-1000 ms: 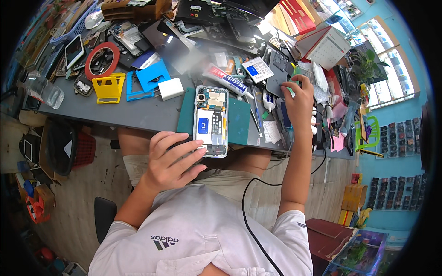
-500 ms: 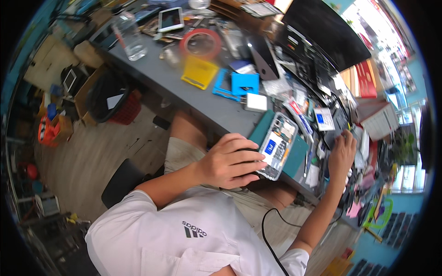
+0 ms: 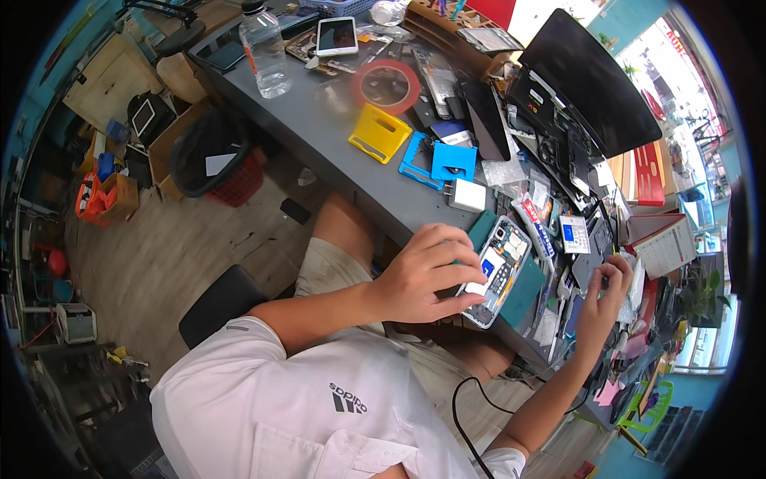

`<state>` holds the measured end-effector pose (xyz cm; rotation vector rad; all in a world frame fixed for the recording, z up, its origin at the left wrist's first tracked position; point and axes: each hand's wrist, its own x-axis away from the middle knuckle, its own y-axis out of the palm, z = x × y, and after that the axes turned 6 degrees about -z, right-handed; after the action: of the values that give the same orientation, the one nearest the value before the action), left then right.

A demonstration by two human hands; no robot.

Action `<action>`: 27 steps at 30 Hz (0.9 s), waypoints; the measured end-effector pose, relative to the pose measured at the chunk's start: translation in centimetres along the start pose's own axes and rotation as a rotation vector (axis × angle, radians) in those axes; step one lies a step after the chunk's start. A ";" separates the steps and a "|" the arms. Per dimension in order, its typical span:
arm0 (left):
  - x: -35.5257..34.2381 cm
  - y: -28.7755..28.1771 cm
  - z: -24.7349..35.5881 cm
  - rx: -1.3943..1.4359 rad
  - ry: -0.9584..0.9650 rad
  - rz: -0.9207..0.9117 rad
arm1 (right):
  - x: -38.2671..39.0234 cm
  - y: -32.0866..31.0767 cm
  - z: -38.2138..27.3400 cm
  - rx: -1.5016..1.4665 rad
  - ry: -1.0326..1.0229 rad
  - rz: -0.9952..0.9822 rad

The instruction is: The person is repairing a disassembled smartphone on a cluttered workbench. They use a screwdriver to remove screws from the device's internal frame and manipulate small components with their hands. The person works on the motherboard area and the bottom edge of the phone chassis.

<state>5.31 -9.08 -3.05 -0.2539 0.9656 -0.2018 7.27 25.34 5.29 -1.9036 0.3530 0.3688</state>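
An opened smartphone (image 3: pixel 511 275) with bare inner parts lies tilted on a teal mat (image 3: pixel 523 291) at the desk's near edge. Inside it sits a white battery (image 3: pixel 496 262) with a blue square. My left hand (image 3: pixel 427 275) is at the phone's left edge, thumb and fingers apart, fingertips over the battery's lower end. Farther right, my right hand (image 3: pixel 604 299) hovers above clutter with its fingers curled; whatever they pinch, if anything, is too small to make out. A similar white flat piece with a blue square (image 3: pixel 574 234) lies beyond the phone, beside a white-and-red tube (image 3: pixel 536 227).
A white charger block (image 3: pixel 467 195), blue stand (image 3: pixel 453 164), yellow stand (image 3: pixel 380 134) and red tape roll (image 3: pixel 415 84) lie along the desk. A water bottle (image 3: pixel 265 52) stands at far left. A monitor (image 3: pixel 590 80) rises at back right. A lined bin (image 3: pixel 211 164) is on the floor.
The view has shifted, so the desk sits lower and further right. My left thumb and fingers have spread further at the phone's edge. The right hand has drawn back slightly, its fingers curled.
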 end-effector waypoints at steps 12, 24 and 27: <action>-1.3 1.6 0.9 -0.140 -0.019 -0.185 | 4.7 3.0 -13.4 -0.294 -0.211 -0.307; -2.7 1.8 1.0 -0.352 0.086 -0.300 | 4.3 2.5 -13.2 -0.160 -0.296 -0.233; -3.2 1.6 0.9 -0.306 0.063 -0.304 | 4.4 2.5 -12.8 -0.205 -0.255 -0.203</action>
<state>4.38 -6.57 -0.58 -0.6806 1.0166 -0.3421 11.38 12.18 5.71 -2.0404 -0.0498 0.5194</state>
